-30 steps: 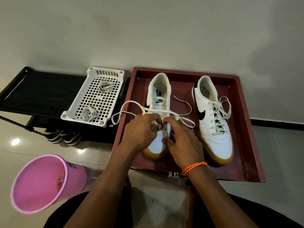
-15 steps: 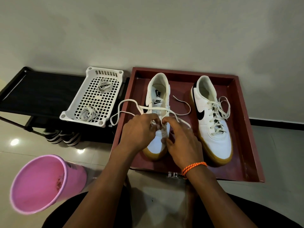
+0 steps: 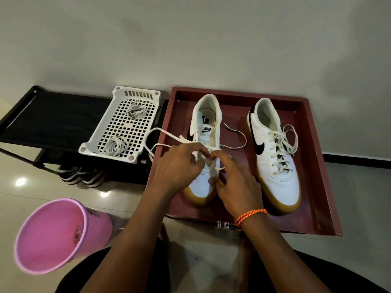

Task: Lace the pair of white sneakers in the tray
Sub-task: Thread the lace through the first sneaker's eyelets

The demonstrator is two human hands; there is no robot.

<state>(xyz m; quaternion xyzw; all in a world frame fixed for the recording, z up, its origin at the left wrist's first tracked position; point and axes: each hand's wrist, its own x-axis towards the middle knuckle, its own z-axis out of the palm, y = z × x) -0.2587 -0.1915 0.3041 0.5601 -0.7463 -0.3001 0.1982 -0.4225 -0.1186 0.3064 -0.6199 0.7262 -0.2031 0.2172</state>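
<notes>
1. Tray (image 3: 317, 166), dark red, on floor; both hands work inside its near-left part.
2. L sneaker (image 3: 206, 132), white w/ gum sole, directly under both hands; heel end points away from hands, toe toward the person.
3. Left hand (image 3: 179, 166): fingers curled, pinching lace (image 3: 160, 132) over the shoe's mid-eyelets. Lace loops out to the left of this hand, past the tray's edge.
4. Right hand (image 3: 234, 182): fingers curled, tips meeting the left hand's at the eyelet row; pinches the same lace. Other lace end trails on tray floor beyond and right of this hand. Orange cord band (image 3: 250, 215) on wrist.
5. R sneaker (image 3: 275, 157), fully laced, just right of right hand, not touched.
6. White basket (image 3: 120, 127) w/ two coiled spare laces, beyond and left of left hand, atop black rack (image 3: 53, 119).
7. Pink bucket (image 3: 57, 235), near-left of left forearm, tilted, on floor.
8. Striped shoes (image 3: 80, 176) under rack, left of left hand.
</notes>
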